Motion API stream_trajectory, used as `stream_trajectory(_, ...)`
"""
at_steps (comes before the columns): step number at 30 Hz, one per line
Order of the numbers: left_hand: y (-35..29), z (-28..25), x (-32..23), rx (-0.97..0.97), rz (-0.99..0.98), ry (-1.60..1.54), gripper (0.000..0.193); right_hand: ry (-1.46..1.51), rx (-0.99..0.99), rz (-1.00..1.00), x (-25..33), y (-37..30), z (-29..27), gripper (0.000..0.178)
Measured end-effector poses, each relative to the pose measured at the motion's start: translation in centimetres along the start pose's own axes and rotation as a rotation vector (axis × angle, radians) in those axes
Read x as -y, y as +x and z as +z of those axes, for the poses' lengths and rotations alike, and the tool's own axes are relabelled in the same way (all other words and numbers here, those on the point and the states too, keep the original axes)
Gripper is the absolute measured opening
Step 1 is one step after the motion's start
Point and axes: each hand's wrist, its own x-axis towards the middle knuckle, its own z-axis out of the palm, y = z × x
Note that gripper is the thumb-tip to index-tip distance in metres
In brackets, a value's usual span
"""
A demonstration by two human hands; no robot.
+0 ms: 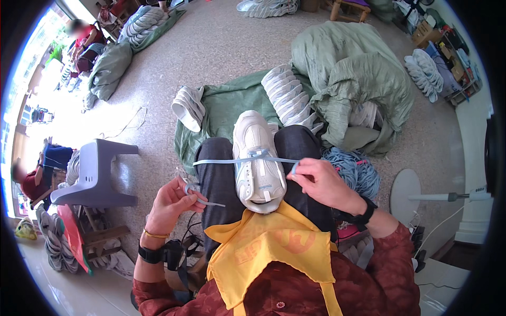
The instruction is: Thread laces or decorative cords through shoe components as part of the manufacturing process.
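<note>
Shoe (259, 176) in the way between hands (171, 203) (328, 181)

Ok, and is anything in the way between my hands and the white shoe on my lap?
Nothing visible blocks either one. Your left hand and right hand, each pinching pale blue lace, flank the white shoe; the dark trouser legs beside it don't appear to obstruct them.

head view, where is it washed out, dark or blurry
Head view: glare washes out the windows and floor at left; head view: black curved borders swallow the corners; head view: a person's head at upper left is blurred, while the white shoe looks fairly sharp.
</note>
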Motion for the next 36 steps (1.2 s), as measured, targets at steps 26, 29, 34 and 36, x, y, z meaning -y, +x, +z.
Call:
stream_trajectory(26, 7.1, 7.6, 3.1, -0.024, 0.23, 0.19, 0.025, 0.546, -0.272, 0.18, -3.4, 5.4, 3.3, 0.011)
stream_trajectory(29, 7.6, 8.0, 3.0, -0.06, 0.224, 0.123, 0.025, 0.51, -0.265, 0.162, -3.3, 5.4, 3.3, 0.01)
stream_trajectory(34, 8.1, 8.0, 3.0, -0.038, 0.259, 0.153, 0.026, 0.377, -0.17, 0.174, -3.0, 5.5, 2.9, 0.01)
stream_trajectory(36, 8.1, 7.9, 3.0, -0.018, 0.259, 0.169, 0.026, 0.312, -0.188, 0.126, -3.0, 5.7, 2.8, 0.009)
